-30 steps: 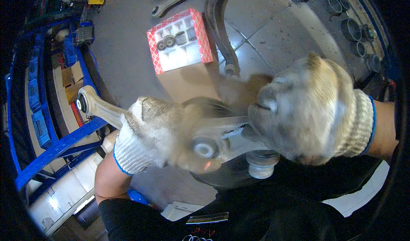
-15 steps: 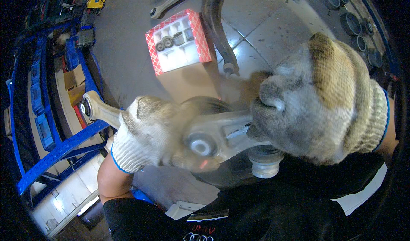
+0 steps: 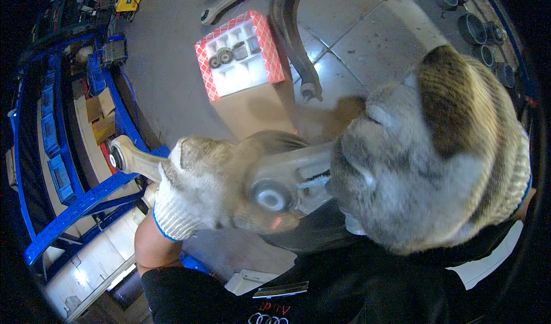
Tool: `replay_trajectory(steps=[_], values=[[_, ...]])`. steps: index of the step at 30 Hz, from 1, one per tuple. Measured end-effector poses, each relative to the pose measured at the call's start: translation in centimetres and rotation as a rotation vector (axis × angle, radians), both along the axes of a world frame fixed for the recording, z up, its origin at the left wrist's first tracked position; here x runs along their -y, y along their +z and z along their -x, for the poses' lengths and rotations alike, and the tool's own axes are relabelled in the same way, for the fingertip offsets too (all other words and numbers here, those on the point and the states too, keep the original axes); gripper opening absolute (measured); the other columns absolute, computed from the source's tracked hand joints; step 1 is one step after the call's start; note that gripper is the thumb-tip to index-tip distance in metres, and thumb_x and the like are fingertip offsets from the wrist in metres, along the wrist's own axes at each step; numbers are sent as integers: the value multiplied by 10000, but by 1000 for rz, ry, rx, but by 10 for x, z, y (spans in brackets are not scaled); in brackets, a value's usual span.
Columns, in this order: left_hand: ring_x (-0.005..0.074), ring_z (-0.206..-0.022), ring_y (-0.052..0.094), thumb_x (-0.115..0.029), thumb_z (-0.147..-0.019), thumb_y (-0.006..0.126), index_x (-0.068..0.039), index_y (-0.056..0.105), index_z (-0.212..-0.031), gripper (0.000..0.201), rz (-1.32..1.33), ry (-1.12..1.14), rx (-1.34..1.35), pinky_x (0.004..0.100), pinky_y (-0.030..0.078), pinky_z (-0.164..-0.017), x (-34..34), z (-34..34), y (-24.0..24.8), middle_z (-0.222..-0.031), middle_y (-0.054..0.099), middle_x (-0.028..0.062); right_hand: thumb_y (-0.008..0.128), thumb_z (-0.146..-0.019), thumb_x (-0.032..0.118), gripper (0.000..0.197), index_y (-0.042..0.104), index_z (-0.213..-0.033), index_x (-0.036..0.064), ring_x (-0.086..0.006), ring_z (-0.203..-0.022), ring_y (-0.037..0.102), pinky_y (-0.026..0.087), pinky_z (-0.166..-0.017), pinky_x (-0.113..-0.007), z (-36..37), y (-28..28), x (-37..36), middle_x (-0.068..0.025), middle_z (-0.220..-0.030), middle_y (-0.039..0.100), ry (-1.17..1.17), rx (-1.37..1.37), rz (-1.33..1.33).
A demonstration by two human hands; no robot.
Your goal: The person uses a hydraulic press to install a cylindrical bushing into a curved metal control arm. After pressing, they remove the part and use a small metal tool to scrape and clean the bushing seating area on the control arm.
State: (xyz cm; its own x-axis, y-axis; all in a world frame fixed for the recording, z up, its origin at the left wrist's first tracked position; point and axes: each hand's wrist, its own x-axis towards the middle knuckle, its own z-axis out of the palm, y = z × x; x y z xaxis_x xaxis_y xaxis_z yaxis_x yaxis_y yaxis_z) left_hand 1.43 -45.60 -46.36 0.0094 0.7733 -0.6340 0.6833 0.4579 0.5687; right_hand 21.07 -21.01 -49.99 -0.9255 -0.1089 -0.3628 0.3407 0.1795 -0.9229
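A light-metal suspension control arm (image 3: 293,164) lies across in front of my chest, above my lap. My left hand (image 3: 204,180), in a stained white knit glove, is closed around it left of the middle. One eyed end with a dark bushing (image 3: 116,154) sticks out past my wrist on the left. A second round bushing (image 3: 271,199) shows just right of my left fingers. My right hand (image 3: 430,157), gloved too and smeared by motion, is closed over the arm's right end. It covers most of the ball joint there; only a bit of its pale metal (image 3: 354,225) shows beneath.
Ahead stands a red-and-white box (image 3: 240,57) with bushings in white compartments, on a brown carton (image 3: 258,108). Dark curved arms (image 3: 295,42) lie on the floor beyond. A blue rack (image 3: 86,209) with bins is left; metal rings (image 3: 472,30) stand far right.
My right hand has moved down and slightly nearer, so it now hides most of the ball joint that showed below it. My left hand and the control arm have barely shifted.
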Motion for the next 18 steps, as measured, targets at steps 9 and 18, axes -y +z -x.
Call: replay_trajectory(steps=[9,18], values=[[305,-1045,693,-616,-639,826,-71,526,-1346,942,21,23,-11,399,557,-923,2,3,5,-1161,687,162,698,-911,202,458,570,-1322,45,-245,-1108,653,578,-938,-401,8,-32,20,-147,-1282,615,175,-432,-82],[301,-1037,694,-613,-636,829,-73,527,-1348,943,42,24,-32,401,557,-920,-5,-2,1,-1153,689,157,705,-904,203,460,575,-1317,48,-245,-1110,652,575,-943,-401,11,-52,16,-146,-1282,617,179,-551,-111]])
